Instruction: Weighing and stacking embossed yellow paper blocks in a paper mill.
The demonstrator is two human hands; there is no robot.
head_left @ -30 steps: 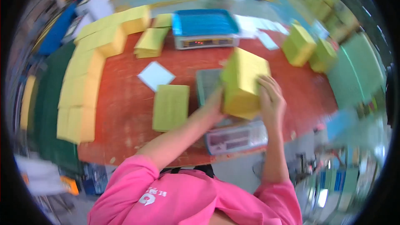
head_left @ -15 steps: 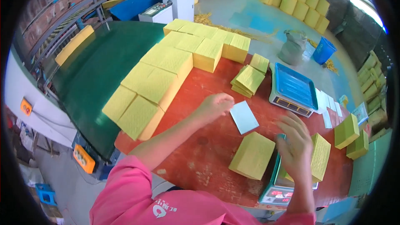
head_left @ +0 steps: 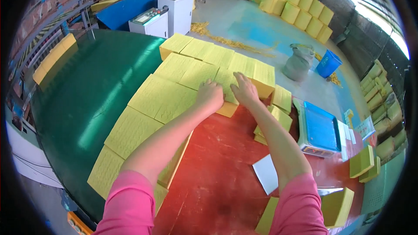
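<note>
Both my arms reach forward over the red table to the near end of the rows of yellow paper stacks. My left hand point(head_left: 210, 96) is closed on the left side of one stack of yellow paper point(head_left: 226, 78). Against that stack's right side, my right hand point(head_left: 245, 89) has its fingers bent over the edge. The stack lies between my hands, at the inner corner of the rows. More yellow stacks point(head_left: 156, 95) sit tightly side by side, partly over the green belt's edge. My fingertips are partly hidden by the paper.
On the red table point(head_left: 213, 169) are a white sheet point(head_left: 266, 174), small yellow piles point(head_left: 276, 122) and a scale with a blue tray point(head_left: 321, 126). Another yellow stack point(head_left: 337, 206) stands near right. Left is the green belt point(head_left: 100, 82); a sack point(head_left: 299, 63) and blue bin point(head_left: 328, 64) stand beyond.
Both hands have moved forward and left, from above the white sheet and the near-right stacks to the yellow stack at the rows' inner corner. The view has shifted too.
</note>
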